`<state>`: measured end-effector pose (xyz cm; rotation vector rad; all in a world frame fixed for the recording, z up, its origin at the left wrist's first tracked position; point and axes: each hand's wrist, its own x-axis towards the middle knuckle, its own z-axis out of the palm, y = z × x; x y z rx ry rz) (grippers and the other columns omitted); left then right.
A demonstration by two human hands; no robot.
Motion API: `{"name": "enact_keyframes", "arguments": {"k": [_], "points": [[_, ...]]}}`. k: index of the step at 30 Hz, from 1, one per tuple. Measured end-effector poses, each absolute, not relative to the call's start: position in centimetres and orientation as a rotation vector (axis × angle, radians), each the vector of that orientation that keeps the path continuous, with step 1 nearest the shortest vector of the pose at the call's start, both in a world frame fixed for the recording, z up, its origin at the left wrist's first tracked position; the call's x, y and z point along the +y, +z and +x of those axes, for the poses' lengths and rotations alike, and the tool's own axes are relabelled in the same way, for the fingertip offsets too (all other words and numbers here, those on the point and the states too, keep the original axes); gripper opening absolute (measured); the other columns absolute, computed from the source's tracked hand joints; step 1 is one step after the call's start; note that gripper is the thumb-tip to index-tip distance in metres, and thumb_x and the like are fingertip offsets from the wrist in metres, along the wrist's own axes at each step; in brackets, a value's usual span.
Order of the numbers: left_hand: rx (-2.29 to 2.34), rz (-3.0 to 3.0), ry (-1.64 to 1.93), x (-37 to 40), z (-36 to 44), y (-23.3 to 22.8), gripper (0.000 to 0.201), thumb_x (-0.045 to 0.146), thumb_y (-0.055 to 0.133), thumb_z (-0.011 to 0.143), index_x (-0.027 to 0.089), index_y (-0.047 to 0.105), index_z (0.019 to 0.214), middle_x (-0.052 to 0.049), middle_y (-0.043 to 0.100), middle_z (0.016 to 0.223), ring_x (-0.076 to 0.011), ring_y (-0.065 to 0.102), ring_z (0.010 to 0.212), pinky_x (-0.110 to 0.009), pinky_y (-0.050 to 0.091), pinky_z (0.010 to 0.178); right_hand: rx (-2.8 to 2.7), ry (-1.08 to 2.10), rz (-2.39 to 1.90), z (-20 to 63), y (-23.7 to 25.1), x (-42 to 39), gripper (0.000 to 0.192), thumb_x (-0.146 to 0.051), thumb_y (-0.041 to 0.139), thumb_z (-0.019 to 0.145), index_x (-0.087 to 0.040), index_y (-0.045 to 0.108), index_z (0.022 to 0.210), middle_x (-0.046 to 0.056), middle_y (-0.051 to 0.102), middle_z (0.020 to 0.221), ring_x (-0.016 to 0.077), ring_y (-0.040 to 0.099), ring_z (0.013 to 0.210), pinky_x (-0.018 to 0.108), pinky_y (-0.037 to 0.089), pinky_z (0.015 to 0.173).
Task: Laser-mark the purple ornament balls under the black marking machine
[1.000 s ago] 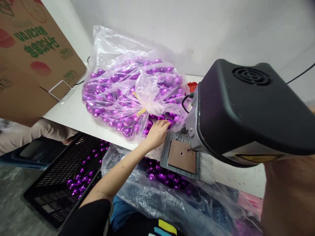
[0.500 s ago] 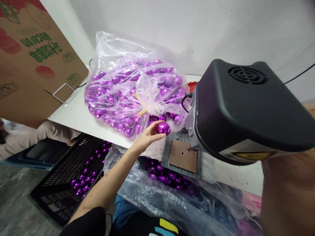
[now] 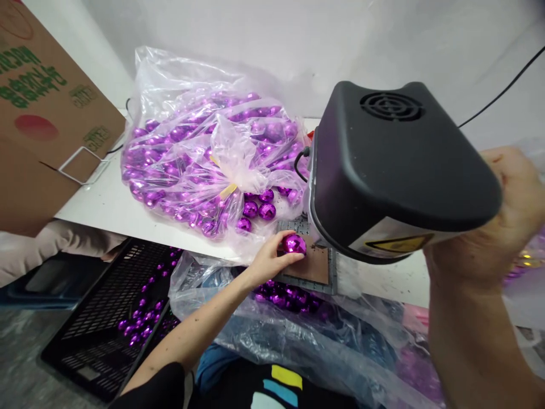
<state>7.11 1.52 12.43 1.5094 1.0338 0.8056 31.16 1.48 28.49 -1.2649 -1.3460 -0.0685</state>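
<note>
My left hand (image 3: 266, 262) grips a shiny purple ball (image 3: 294, 244) and holds it at the left edge of the brown pad on the grey metal plate (image 3: 320, 270). Over that plate hangs the black machine head (image 3: 392, 159). My right hand (image 3: 504, 221) is raised close to the camera beside the machine's right end, fingers curled; whatever may be in it is hidden. A big clear plastic bag (image 3: 200, 153) full of purple balls lies on the white table (image 3: 114, 207) just behind my left hand, with a few loose balls (image 3: 259, 208) at its mouth.
A cardboard box (image 3: 38, 108) leans over the table's left end. Under the table's front edge lie a black mesh crate (image 3: 102, 307) with several purple balls and a plastic sheet (image 3: 306, 335) holding more balls. A black cable (image 3: 506, 85) runs right of the machine.
My left hand picked a purple ball out of the bag's mouth and carried it right and toward me, to the plate under the machine. My right hand rose into view at the right.
</note>
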Motion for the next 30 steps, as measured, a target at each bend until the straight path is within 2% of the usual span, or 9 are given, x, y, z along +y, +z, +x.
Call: {"name": "enact_keyframes", "arguments": {"k": [6,10,17,23,30], "points": [[1.072,1.849,0.82,1.3,8.5,10.7,0.047,0.047,0.074,0.085,0.02,0.065,0.122,-0.01,0.066,0.125,-0.0291,0.058,0.116,-0.045,0.044,0.104,-1.349,-0.059,-1.251,30.7,29.0,1.3,0.033,-0.038,0.054,0.094,-0.008,0.057,0.08,-0.002,0.044,0.066,-0.0014,0.042,0.062,0.015,0.031,0.058],[1.049,2.012,0.793,1.3,9.2,11.2,0.043,0.044,0.073,0.086,0.022,0.065,0.122,-0.009,0.068,0.123,-0.0293,0.058,0.116,-0.046,0.042,0.105,-1.342,-0.008,-1.254,30.6,28.9,1.3,0.035,-0.039,0.05,0.096,-0.008,0.056,0.081,-0.003,0.042,0.065,-0.0026,0.04,0.06,0.014,0.03,0.057],[1.076,1.949,0.819,0.6,10.8,10.6,0.051,0.035,0.078,0.08,0.023,0.06,0.126,-0.01,0.067,0.123,-0.0316,0.058,0.12,-0.054,0.04,0.111,-1.352,-0.048,-1.235,30.6,28.7,1.2,0.038,-0.042,0.05,0.097,-0.008,0.056,0.081,-0.003,0.043,0.067,-0.0016,0.041,0.063,0.016,0.029,0.06],[1.091,1.913,0.815,0.4,11.0,10.2,0.055,0.033,0.08,0.077,0.025,0.058,0.126,-0.012,0.065,0.127,-0.0345,0.049,0.134,-0.061,0.031,0.119,-1.366,-0.044,-1.264,31.1,28.7,1.0,0.037,-0.042,0.053,0.095,-0.008,0.058,0.082,-0.002,0.045,0.069,-0.0007,0.041,0.064,0.016,0.03,0.06],[1.091,1.968,0.765,0.4,10.9,10.8,0.049,0.037,0.072,0.083,0.022,0.058,0.127,-0.013,0.063,0.131,-0.0331,0.049,0.135,-0.062,0.017,0.125,-1.492,-0.109,-1.327,30.6,27.0,-3.8,0.032,-0.042,0.055,0.092,-0.012,0.062,0.087,0.0,0.045,0.068,0.0035,0.04,0.063,0.02,0.03,0.058]]}}
